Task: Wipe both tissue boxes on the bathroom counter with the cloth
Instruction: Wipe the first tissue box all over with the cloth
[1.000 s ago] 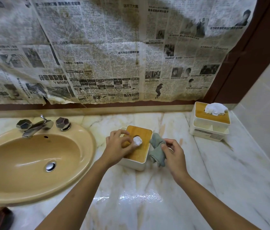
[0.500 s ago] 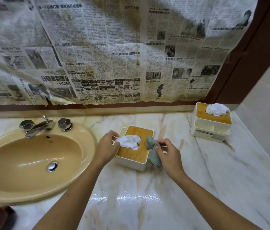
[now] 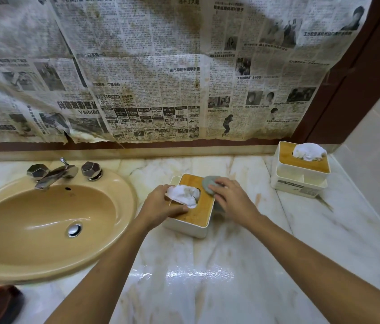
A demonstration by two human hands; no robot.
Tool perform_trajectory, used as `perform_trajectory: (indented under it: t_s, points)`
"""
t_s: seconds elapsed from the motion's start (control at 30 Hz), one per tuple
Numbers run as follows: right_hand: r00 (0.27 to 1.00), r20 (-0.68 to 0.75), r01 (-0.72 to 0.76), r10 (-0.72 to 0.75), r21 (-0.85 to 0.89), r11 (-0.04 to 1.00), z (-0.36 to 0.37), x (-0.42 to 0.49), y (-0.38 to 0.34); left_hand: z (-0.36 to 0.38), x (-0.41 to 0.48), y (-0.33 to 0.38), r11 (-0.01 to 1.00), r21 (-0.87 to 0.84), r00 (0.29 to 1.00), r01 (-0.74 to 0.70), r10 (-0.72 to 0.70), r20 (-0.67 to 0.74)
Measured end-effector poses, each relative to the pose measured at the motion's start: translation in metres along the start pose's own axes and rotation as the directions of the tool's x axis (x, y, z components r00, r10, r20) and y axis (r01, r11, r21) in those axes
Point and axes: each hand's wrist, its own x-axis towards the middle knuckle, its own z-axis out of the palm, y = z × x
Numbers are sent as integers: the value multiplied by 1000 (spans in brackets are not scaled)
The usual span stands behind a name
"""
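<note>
Cloth now atop near tissue box, tissue protruding

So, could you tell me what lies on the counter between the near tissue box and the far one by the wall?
Nothing: in the head view the near tissue box and the far tissue box are separated only by bare marble counter.

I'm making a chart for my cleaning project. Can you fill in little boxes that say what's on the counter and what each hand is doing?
place: marble counter beside a tan sink
near tissue box: wooden lid, white tissue pulled out
far tissue box: back right corner, not being touched
left hand: holds the tissue aside on the lid
right hand: presses the grey cloth on the lid
wall: old newspaper
</note>
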Motion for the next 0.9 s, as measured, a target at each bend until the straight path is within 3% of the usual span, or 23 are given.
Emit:
perform_trajectory:
  t_s: [0.17,0.27,0.37,0.43,0.6,0.67,0.9]
  points:
    - [999,28,-40,41,-16,999,3,9,-9,-5,3,-2,997,69,999,-28,26,30]
    - [992,-27,125,-126,-22,992,5,-25,-30,-3,6,-4,997,70,999,-35,32,32]
    - [947,30,318,-319,42,947,2,-56,-43,-2,8,-6,997,69,999,-36,33,34]
    - [937,42,347,-348,25,937,0,-51,-37,-2,9,-7,996,77,999,-33,31,33]
    - [999,12,32,-32,-20,999,1,3,-7,-3,8,-6,995,94,999,-34,31,33]
    - [999,37,7,-6,-37,999,3,7,-11,-3,8,-5,995,95,999,-35,32,33]
    - [926,46,372,-375,60,926,0,-59,-36,-2,8,-6,995,96,999,-36,32,38]
